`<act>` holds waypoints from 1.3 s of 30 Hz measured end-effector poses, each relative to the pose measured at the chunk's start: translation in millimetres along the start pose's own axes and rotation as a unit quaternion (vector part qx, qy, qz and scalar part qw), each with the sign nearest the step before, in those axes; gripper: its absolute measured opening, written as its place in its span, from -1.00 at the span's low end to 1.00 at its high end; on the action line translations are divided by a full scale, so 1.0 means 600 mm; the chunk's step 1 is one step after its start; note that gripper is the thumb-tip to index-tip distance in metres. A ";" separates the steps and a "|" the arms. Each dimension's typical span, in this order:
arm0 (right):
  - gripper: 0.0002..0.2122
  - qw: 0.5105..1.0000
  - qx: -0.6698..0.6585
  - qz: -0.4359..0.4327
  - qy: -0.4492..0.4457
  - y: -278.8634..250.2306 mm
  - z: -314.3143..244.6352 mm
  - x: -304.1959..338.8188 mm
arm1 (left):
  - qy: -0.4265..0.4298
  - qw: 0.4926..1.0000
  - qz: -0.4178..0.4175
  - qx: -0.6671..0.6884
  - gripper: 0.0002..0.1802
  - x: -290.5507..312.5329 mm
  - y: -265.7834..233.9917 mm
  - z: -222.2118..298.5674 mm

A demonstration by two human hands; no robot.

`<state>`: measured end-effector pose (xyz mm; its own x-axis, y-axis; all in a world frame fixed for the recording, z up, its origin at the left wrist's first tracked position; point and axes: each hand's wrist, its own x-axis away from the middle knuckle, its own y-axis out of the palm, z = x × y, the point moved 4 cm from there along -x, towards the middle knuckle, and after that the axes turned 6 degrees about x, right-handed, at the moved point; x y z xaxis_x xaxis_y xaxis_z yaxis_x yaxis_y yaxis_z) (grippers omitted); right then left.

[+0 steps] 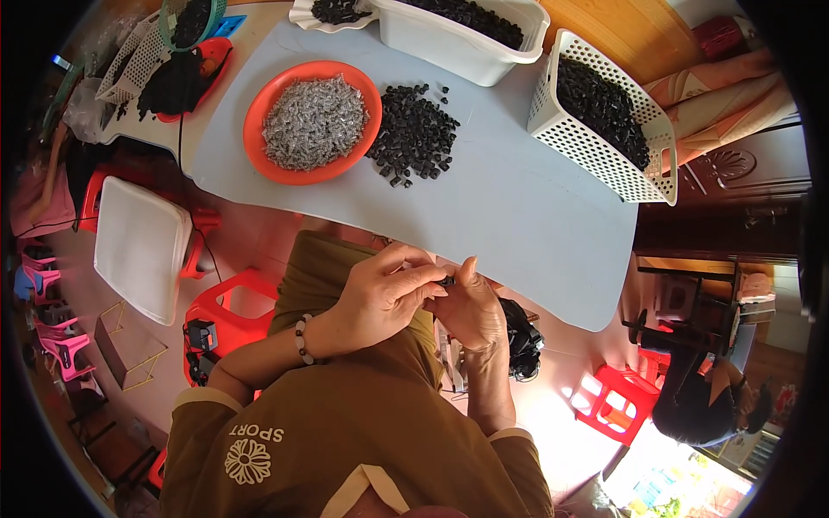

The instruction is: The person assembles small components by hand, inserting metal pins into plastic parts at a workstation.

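In front of my body, just off the table's near edge, my two hands meet. My left hand (386,292), a beaded bracelet at its wrist, pinches a small black piece (446,281) between thumb and fingertips. Closed around the other side of that piece is my right hand (473,312), thumb raised and palm turned up. Most of the piece is covered by fingers, so its exact kind cannot be made out. Ahead on the table lie a red bowl (252,148) full of small shiny silver-clear parts and a loose pile of small black pieces (414,134).
The grey-blue table (518,207) also bears a white tub (458,43) and a white perforated basket (587,164), both with black parts. A red stool (229,302) and a white-topped stool (142,250) stand left. Another person (708,397) is at the far right.
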<state>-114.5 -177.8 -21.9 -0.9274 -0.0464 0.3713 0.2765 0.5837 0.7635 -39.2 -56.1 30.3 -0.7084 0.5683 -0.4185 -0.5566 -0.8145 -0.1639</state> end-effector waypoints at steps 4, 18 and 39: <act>-0.58 1.000 -0.010 0.007 0.022 0.000 0.001 -0.001 | -0.022 0.999 -0.038 0.005 -0.67 0.004 -0.004 -0.004; -0.60 0.998 -0.028 0.039 0.035 -0.004 0.014 -0.011 | -0.018 1.000 -0.010 -0.018 -0.70 0.004 -0.007 -0.009; -0.83 0.892 0.409 0.123 -0.150 0.012 -0.057 -0.021 | -0.020 1.000 0.016 -0.011 -0.77 -0.007 -0.016 -0.035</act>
<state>-92.2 -200.9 -2.8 -0.9236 0.3120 0.2229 0.3181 0.9480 -0.0088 -21.9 -53.1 15.1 -0.7424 0.5460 -0.3881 -0.5242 -0.8343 -0.1710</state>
